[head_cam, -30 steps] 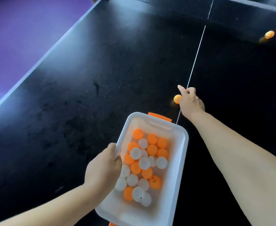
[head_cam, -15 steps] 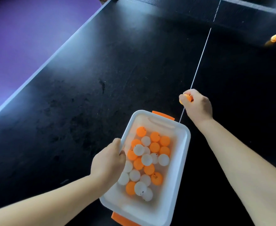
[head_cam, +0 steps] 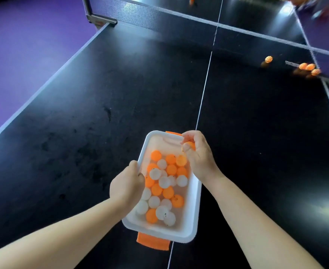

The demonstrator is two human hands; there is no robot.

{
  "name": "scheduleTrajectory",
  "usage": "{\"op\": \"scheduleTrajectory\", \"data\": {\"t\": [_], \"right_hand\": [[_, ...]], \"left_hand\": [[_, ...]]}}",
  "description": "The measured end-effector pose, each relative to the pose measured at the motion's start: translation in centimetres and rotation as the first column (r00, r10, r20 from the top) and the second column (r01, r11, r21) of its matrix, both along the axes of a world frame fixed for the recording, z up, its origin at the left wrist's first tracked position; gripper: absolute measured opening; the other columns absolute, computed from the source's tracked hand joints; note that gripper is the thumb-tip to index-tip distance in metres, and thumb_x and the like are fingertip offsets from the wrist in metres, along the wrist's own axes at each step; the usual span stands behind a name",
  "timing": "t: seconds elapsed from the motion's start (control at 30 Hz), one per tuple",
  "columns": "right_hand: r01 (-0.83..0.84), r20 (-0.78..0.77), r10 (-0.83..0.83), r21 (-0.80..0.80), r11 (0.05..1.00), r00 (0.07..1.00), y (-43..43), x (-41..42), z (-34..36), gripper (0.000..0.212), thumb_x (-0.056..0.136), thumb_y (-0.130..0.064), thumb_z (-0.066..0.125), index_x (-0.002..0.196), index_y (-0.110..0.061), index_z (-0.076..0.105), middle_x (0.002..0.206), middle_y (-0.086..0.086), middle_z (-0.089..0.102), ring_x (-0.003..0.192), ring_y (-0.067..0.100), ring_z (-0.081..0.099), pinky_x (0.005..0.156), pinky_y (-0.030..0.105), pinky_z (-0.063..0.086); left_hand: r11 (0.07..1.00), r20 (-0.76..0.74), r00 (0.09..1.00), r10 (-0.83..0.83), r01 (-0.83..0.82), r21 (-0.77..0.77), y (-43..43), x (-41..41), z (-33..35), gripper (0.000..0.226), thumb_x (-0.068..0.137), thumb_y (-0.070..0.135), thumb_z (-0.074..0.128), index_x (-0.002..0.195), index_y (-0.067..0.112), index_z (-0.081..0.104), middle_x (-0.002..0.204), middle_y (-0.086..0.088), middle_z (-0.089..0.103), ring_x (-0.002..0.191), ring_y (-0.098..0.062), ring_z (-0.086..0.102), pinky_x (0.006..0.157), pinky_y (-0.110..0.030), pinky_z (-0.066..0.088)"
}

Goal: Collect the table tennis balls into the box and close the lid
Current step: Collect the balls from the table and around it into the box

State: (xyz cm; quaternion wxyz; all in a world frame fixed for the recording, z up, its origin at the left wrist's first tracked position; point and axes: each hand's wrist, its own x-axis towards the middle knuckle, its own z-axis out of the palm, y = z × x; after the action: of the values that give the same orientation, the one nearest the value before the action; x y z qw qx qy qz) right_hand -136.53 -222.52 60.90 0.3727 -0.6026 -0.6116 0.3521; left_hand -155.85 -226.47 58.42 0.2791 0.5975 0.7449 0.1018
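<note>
In the lower middle of the frame a white rectangular plastic box (head_cam: 195,200) stands on the black desk (head_cam: 82,133), with an orange latch at its near end (head_cam: 153,242) and another at its far end (head_cam: 173,133). Many orange and white table tennis balls (head_cam: 163,181) lie inside it, heaped together.

My left hand (head_cam: 127,184) holds the left long rim of the box; the fingers are curled over this edge and the thumb lies on the outside. My right hand (head_cam: 198,158) is above the far right corner of the box, and its fingers pinch one orange ball (head_cam: 190,145), partly hidden by them.

A thin white line (head_cam: 204,90) runs up the desk from the box to the dark net (head_cam: 140,12) at the top of the frame. In the upper right, near the net, one loose orange ball (head_cam: 268,59) lies alone, and a small group of orange balls (head_cam: 308,67) lies just to the right of it, touching each other. Purple floor (head_cam: 23,45) fills the upper left.
</note>
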Motion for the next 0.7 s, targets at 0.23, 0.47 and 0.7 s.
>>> {"op": "scheduleTrajectory", "data": {"t": [0.23, 0.47, 0.7], "right_hand": [[0.469, -0.138, -0.484, -0.128, 0.874, 0.864, -4.8, -1.7, 2.7, 0.021, 0.09, -0.018, 0.057, 0.111, -0.025, 0.054, 0.12, -0.003, 0.056, 0.107, 0.008, 0.055, 0.083, 0.017, 0.043], [0.628, 0.061, -0.645, -0.319, 0.71, 0.761, -14.6, -7.0, 3.6, 0.037, 0.09, -0.013, 0.052, 0.125, -0.022, 0.047, 0.125, -0.009, 0.043, 0.11, 0.006, 0.049, 0.082, 0.019, 0.039], [0.652, 0.144, -0.658, -0.396, 0.646, 0.739, -19.3, -14.0, 3.9, 0.044, 0.091, -0.017, 0.052, 0.133, -0.021, 0.042, 0.116, -0.009, 0.05, 0.095, 0.002, 0.052, 0.066, 0.012, 0.04]], "left_hand": [[0.998, 0.183, 0.981, -0.056, 0.058, -0.002, -0.5, -1.5, 0.2, 0.017, 0.091, 0.014, 0.037, 0.075, 0.019, 0.035, 0.067, 0.001, 0.05, 0.053, -0.015, 0.044, 0.047, -0.027, 0.031], [0.992, 0.408, 0.91, -0.076, 0.109, -0.059, -2.1, -6.0, 1.2, 0.01, 0.091, 0.02, 0.044, 0.086, 0.012, 0.042, 0.078, -0.005, 0.054, 0.06, -0.02, 0.05, 0.051, -0.03, 0.037], [0.984, 0.53, 0.844, -0.081, 0.153, -0.092, -4.7, -11.5, 2.5, 0.011, 0.089, 0.022, 0.05, 0.085, 0.013, 0.046, 0.082, -0.006, 0.059, 0.069, -0.025, 0.058, 0.059, -0.038, 0.047]]}}
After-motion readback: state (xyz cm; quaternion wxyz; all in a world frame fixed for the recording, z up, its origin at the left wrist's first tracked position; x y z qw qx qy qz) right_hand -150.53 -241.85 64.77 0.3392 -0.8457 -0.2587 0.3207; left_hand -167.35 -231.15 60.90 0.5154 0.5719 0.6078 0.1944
